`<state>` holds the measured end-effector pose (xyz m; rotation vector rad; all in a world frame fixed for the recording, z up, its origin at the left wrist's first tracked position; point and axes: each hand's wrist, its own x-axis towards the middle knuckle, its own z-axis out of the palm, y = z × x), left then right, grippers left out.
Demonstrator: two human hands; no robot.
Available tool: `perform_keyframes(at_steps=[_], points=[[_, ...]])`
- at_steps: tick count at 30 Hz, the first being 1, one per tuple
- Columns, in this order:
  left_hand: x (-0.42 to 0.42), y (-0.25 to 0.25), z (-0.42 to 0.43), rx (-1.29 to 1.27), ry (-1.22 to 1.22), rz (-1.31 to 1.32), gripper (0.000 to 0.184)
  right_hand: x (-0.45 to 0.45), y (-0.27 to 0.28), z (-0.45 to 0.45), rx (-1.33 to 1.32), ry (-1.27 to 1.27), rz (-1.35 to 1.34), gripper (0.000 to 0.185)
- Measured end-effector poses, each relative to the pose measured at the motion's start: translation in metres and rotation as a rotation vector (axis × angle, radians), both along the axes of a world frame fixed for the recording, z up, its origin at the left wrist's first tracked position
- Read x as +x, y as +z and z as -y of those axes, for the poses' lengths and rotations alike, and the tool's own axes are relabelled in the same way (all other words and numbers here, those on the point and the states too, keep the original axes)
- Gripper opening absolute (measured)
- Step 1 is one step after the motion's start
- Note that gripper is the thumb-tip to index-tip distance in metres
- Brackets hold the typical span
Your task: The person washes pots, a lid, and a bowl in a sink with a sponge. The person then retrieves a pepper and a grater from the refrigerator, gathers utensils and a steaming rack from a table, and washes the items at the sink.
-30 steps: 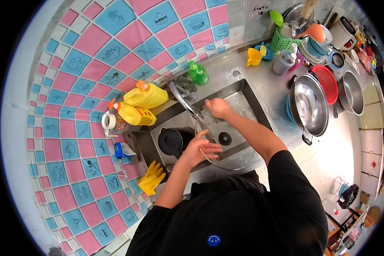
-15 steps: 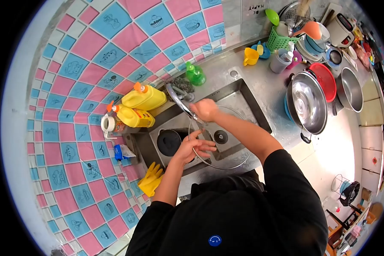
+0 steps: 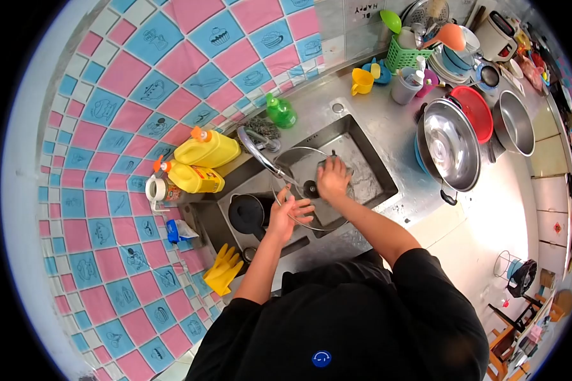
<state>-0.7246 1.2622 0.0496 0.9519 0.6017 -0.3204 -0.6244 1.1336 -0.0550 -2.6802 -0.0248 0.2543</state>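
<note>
My left hand (image 3: 288, 217) grips the near-left edge of a clear glass lid (image 3: 297, 152) with a thin metal rim, its thumb and fingers either side of the rim. The lid is over the sink (image 3: 388, 184), below the tip of a chrome faucet (image 3: 254, 147). Over the lid's right part lies my right hand (image 3: 334, 181), fingers slightly bent. A greyish thing shows at its fingertips, too hidden to name. Left of my left hand, a black pan (image 3: 246, 213) sits in the left basin. The drain (image 3: 310, 188) shows through the glass.
Two yellow detergent jugs (image 3: 206, 149) and a green bottle (image 3: 280, 112) stand along the wall. Yellow gloves (image 3: 223, 270) hang at the front left. Right of the sink are a steel wok (image 3: 450, 145), a red basin (image 3: 473, 114) and a yellow cup (image 3: 361, 81).
My right hand has moved from beside the faucet, down and right, onto the lid's right part. My left hand keeps its grip on the lid. The view has shifted slightly.
</note>
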Motion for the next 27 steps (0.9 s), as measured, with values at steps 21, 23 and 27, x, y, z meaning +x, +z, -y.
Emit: perform_keyframes(at_steps=[21, 23, 27], points=[[0.007, -0.027, 0.006, 0.039, -0.109, -0.021, 0.056, 0.011, -0.012, 0.043, 0.327, 0.363, -0.011, 0.054], [0.008, -0.024, 0.015, 0.014, -0.118, -0.036, 0.056, 0.014, 0.001, 0.014, 0.424, 0.415, 0.025, 0.054], [0.013, -0.023, 0.021, 0.012, -0.069, -0.086, 0.066, -0.009, 0.024, -0.013, 0.593, 0.605, 0.025, 0.056]])
